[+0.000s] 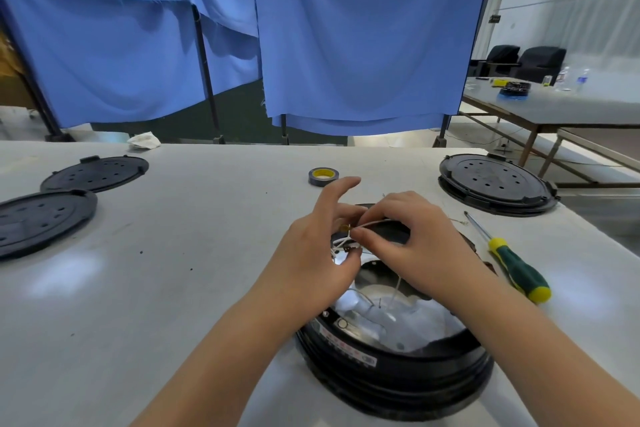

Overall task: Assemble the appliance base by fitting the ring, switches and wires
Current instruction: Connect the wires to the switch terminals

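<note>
- I see the appliance base (394, 367) lying open side up on the white table (207, 253), near the front edge and right of centre; it is round, so I can give no long axis for it, and its black outer wall faces me with a label strip on the near rim.
- Inside it I can make out shiny metal (391, 322) and a dark inner plate toward the far side.
- My left hand (318, 253) is over the far-left rim, thumb and middle fingers curled in around the thin white wires (341, 243), index finger stretched out and pointing away to the right.
- My right hand (412, 239) sits over the far rim, thumb and forefinger pinching one white wire where it meets a small yellow piece (344, 227); the other fingers are curled under.
- The pinched wire runs roughly left to right between the two hands, slightly rising to the right; the rest of the bundle drops toward the base interior.
- A screwdriver (512, 267) with a green and yellow handle lies just right of the base, long axis running near-right to far-left, tip pointing away from me.
- A roll of tape (322, 176), yellow inside, lies flat beyond my hands.
- Two black perforated lids (95, 173) lie flat at the far left, one partly nearer me than the other.
- Another black round base (495, 185) sits at the far right corner.
- Blue cloth (311, 45) hangs behind the table.
</note>
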A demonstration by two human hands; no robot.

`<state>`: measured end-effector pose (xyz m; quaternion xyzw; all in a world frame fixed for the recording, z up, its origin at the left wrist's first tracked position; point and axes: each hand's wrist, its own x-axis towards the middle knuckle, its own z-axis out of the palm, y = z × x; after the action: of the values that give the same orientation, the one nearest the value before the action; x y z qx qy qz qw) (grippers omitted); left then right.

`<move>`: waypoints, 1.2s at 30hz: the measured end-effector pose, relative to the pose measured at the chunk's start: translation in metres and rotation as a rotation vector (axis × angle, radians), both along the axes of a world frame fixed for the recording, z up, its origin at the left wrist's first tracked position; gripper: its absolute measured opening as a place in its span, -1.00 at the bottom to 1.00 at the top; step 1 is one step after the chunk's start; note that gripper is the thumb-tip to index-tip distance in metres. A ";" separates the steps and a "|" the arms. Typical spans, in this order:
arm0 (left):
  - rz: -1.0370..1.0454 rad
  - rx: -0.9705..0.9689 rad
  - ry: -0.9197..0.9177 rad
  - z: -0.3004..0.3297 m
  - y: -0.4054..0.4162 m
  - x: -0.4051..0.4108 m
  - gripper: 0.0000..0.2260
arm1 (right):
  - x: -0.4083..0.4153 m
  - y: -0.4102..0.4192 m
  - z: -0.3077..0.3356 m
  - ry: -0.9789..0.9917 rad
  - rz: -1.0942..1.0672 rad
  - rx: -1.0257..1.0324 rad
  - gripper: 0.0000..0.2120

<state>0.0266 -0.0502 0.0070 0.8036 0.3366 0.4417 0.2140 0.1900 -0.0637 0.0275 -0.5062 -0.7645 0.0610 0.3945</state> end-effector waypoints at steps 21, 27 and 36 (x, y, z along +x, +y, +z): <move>0.154 -0.344 -0.095 0.003 0.010 -0.004 -0.83 | 0.007 0.012 0.002 0.534 0.066 -0.366 -0.93; 0.150 -0.338 -0.107 0.006 0.007 -0.003 -0.89 | 0.006 0.012 0.003 0.503 0.095 -0.459 -0.95; 0.150 -0.421 0.068 0.004 0.012 -0.009 -0.79 | -0.004 0.008 0.006 0.105 0.034 -0.297 -0.87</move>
<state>0.0174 -0.0382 0.0107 0.7285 0.4871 0.3488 0.3321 0.1859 -0.0554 0.0333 -0.5419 -0.7340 0.2062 0.3537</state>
